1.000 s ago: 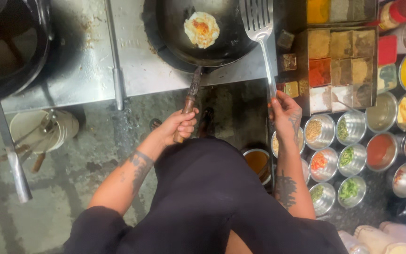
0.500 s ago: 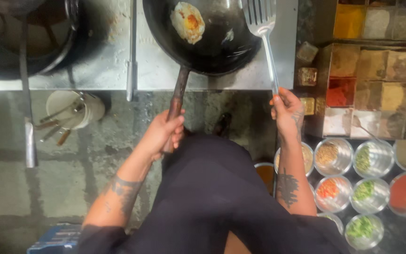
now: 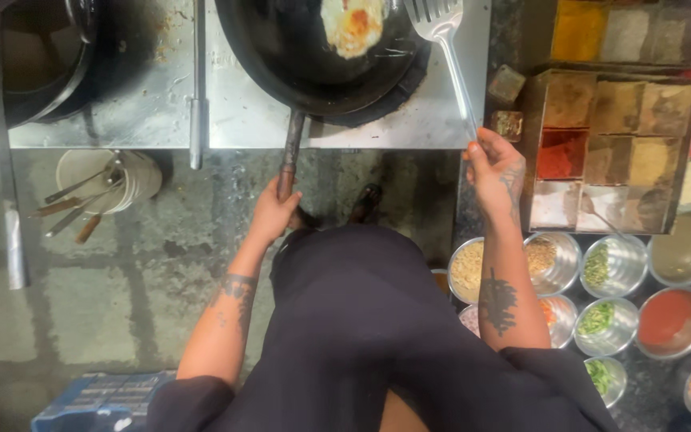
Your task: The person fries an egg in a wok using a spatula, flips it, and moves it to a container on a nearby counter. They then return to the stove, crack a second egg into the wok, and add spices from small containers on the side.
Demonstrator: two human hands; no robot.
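Note:
A black wok [image 3: 305, 64] sits on the steel stove top [image 3: 241, 120] with a fried egg [image 3: 353, 24] in it near the top edge of view. My left hand [image 3: 275, 212] grips the end of the wok's long dark handle [image 3: 289, 152]. My right hand [image 3: 496, 170] holds the thin handle of a slotted metal spatula [image 3: 441, 32], whose blade rests at the wok's right rim, just right of the egg.
A second dark wok [image 3: 17, 64] sits at the far left. A white bucket of utensils [image 3: 109, 180] stands on the floor below it. Right of me are a divided spice box [image 3: 617, 152] and several steel bowls [image 3: 553, 260] of ingredients. A blue crate [image 3: 97, 400] lies bottom left.
The view has shifted so the wok and egg sit higher in frame. My left hand has slid toward the handle's end; the spatula stays at the wok's right rim.

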